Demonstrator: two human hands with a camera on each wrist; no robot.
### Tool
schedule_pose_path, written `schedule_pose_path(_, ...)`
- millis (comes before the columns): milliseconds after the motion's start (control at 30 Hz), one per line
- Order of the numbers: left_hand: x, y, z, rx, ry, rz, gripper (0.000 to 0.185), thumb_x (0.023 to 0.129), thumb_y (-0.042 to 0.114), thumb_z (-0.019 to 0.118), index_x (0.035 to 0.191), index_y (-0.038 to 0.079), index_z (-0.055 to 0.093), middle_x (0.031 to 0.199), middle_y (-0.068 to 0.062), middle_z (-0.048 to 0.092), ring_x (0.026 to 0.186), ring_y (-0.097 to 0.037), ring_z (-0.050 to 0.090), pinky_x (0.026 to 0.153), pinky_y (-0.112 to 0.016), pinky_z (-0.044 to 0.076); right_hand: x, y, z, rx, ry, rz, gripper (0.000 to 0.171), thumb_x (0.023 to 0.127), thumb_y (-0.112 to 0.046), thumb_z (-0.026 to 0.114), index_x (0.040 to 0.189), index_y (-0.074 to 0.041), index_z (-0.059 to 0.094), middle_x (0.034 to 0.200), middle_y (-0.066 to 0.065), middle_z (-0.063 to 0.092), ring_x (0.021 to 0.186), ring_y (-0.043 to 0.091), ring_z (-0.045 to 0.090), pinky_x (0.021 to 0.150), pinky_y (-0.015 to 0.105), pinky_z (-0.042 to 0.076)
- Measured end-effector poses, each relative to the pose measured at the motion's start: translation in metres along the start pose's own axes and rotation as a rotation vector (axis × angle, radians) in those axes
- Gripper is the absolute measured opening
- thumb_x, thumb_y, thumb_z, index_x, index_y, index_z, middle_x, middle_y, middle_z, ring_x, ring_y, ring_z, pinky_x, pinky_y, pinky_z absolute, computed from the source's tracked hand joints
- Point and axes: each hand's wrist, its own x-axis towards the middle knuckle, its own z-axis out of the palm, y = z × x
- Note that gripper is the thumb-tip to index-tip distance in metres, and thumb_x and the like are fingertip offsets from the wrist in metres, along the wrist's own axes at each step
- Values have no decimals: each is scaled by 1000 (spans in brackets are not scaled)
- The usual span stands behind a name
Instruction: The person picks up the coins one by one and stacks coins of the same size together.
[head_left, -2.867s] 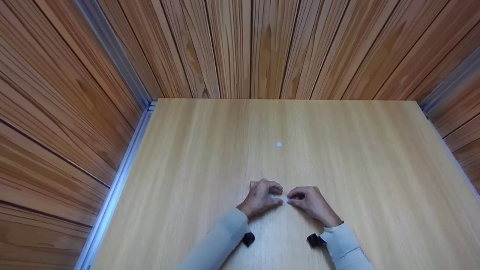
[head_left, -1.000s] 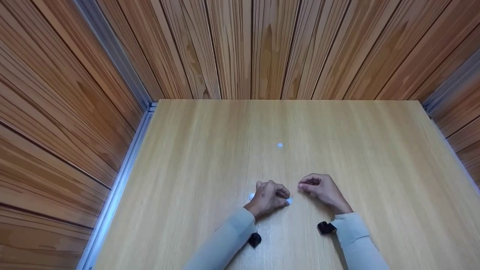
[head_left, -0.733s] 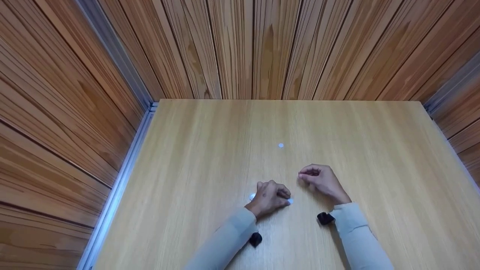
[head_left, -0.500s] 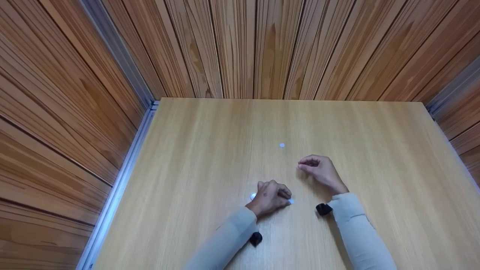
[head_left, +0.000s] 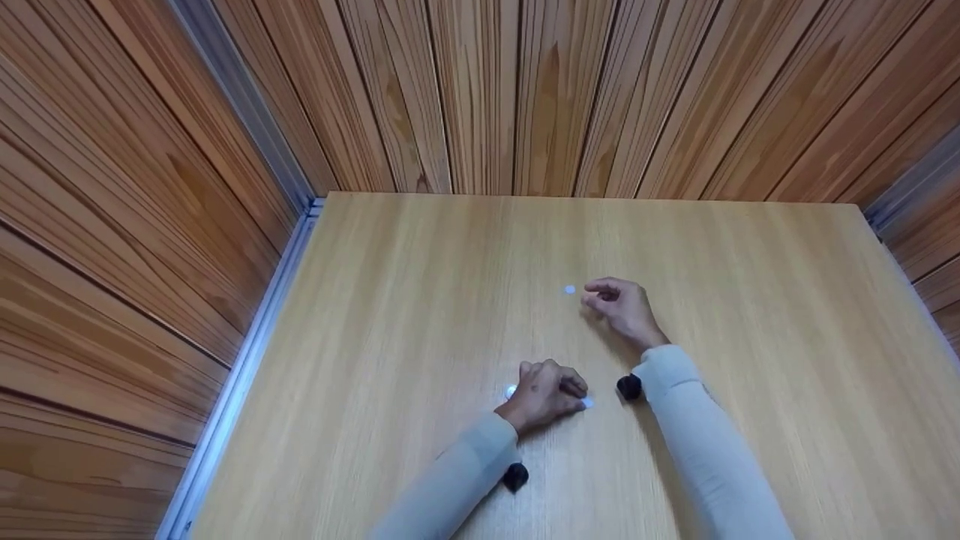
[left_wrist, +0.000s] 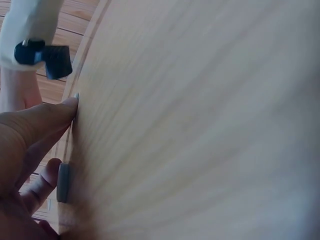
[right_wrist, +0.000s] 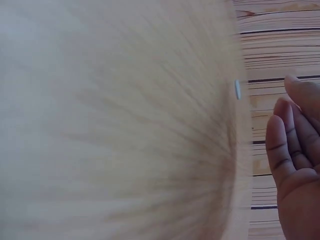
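In the head view my left hand (head_left: 541, 396) rests low over the wooden table, thumb and fingertips right at a small white disc (head_left: 588, 403), their tips curled in on it. Seen from the left wrist, a fingertip bears on that thin disc (left_wrist: 76, 95). A second, thicker round disc (left_wrist: 63, 182) stands out beside the lower fingers; from the head it is the white disc (head_left: 511, 391) partly behind the hand. My right hand (head_left: 621, 309) hovers farther forward with loosely bent fingers and nothing held. Just left of its fingertips lies a third white disc (head_left: 570, 289).
The wooden table (head_left: 420, 300) meets plank walls (head_left: 480, 97) at the back and left. A metal rail (head_left: 247, 360) runs along its left edge. Black wrist cameras (head_left: 629, 388) hang below both sleeves.
My right hand has left the spot near the left hand and moved forward to the far disc, its fingers opening. The left hand has shifted slightly right since the oldest frame, then stayed there.
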Motion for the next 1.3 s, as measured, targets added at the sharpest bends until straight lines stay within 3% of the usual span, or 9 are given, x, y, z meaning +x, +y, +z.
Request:
schedule_pose_path(133, 1, 1, 0, 0, -4, -5, 16, 84, 22, 82, 98, 24, 77, 85, 22, 72, 87, 9, 61, 85, -31, 26, 10, -1, 2, 1, -15, 8, 27, 91, -7, 73, 115, 6, 69, 94, 15, 70, 75, 27, 65, 60, 21, 50)
schedule_pose_path(433, 0, -2, 1, 20, 11, 28, 14, 84, 23, 83, 96, 25, 77, 83, 24, 71, 87, 10, 60, 83, -30, 26, 22, 8, 7, 32, -44, 68, 31, 91, -7, 73, 120, 4, 68, 111, 19, 70, 80, 11, 64, 66, 20, 52)
schedule_pose_path(567, 1, -2, 0, 10, 5, 27, 14, 84, 23, 82, 96, 25, 77, 84, 24, 71, 87, 10, 60, 84, -30, 26, 27, 7, 9, 9, -49, 84, 29, 91, -6, 73, 118, 3, 69, 111, 18, 70, 81, 10, 64, 65, 18, 49)
schedule_pose_path(767, 1, -2, 0, 9, 2, 1, 13, 85, 25, 82, 96, 27, 77, 83, 26, 70, 87, 11, 60, 84, -30, 26, 35, 8, 13, -36, -70, 72, 27, 89, -8, 75, 114, 2, 71, 111, 16, 71, 91, 14, 67, 75, 18, 50)
schedule_pose_path(1033, 1, -1, 3, -16, -3, -10, 14, 85, 25, 81, 98, 27, 77, 83, 27, 69, 88, 10, 60, 85, -31, 26, 37, 8, 13, -104, -77, 102, 22, 90, -11, 75, 111, -2, 73, 111, 13, 71, 100, 23, 64, 83, 28, 47)
schedule_pose_path(1300, 0, -1, -1, -2, 1, -11, 13, 85, 24, 82, 96, 26, 77, 82, 25, 70, 88, 10, 59, 85, -30, 26, 38, 6, 20, -204, -77, 32, 19, 92, -11, 73, 109, -3, 74, 108, 13, 73, 101, 28, 66, 90, 42, 50)
